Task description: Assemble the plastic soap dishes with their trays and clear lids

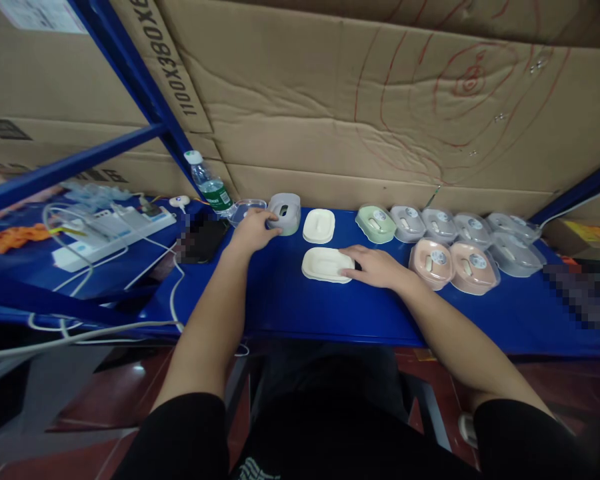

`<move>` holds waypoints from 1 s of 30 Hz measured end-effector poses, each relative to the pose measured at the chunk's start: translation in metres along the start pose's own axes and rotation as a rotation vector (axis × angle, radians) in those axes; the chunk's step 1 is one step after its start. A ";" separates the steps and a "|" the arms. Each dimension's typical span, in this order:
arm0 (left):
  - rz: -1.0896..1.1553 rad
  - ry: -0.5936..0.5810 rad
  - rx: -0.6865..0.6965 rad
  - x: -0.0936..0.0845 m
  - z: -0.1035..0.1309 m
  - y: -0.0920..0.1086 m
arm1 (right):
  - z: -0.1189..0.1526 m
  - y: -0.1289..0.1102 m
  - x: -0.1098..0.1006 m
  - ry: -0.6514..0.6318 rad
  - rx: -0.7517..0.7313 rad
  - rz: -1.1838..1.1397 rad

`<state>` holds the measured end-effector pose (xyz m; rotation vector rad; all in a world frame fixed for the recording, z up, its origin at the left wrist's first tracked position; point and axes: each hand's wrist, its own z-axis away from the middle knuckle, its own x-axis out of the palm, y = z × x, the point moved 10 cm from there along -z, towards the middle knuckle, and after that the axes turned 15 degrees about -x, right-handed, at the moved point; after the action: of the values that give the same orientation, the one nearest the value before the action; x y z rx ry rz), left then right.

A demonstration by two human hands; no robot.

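Observation:
My right hand (375, 267) grips the right end of a shallow cream plastic dish (323, 265) lying on the blue table, fingers over its far rim and thumb across its near side. Just behind the dish is a cream lid-like piece (319, 227) with a raised bar in its middle. My left hand (254, 230) reaches to the near left side of a grey-lilac rounded box (285, 213) with a dark slot. Its fingers and thumb are apart, at the box's edge; whether they press on it I cannot tell. A clear plastic cover (245, 210) lies partly behind this hand.
Lidded boxes in green (375, 223), grey (407, 223) and pink (431, 262) stand at the right. A water bottle (210, 183), a dark phone-like slab (203, 239) and a white power strip (115, 233) with cables are at the left. Cardboard (300, 100) walls the back.

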<state>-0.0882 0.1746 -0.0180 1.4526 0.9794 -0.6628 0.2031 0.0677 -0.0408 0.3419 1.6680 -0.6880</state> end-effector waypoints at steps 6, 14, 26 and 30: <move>0.007 0.093 -0.011 -0.009 0.002 0.005 | 0.000 -0.002 -0.001 -0.004 -0.012 0.013; 0.323 0.115 -0.007 -0.037 0.019 0.022 | 0.005 0.008 -0.021 0.191 0.156 -0.001; 0.476 -0.802 0.159 0.026 0.084 0.086 | 0.019 0.034 -0.049 0.602 0.300 -0.237; 0.413 -0.752 0.086 0.026 0.079 0.081 | 0.018 0.038 -0.040 0.537 0.366 -0.235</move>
<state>0.0051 0.1064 -0.0104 1.2645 0.0655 -0.8516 0.2479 0.0925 -0.0134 0.6403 2.1087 -1.1575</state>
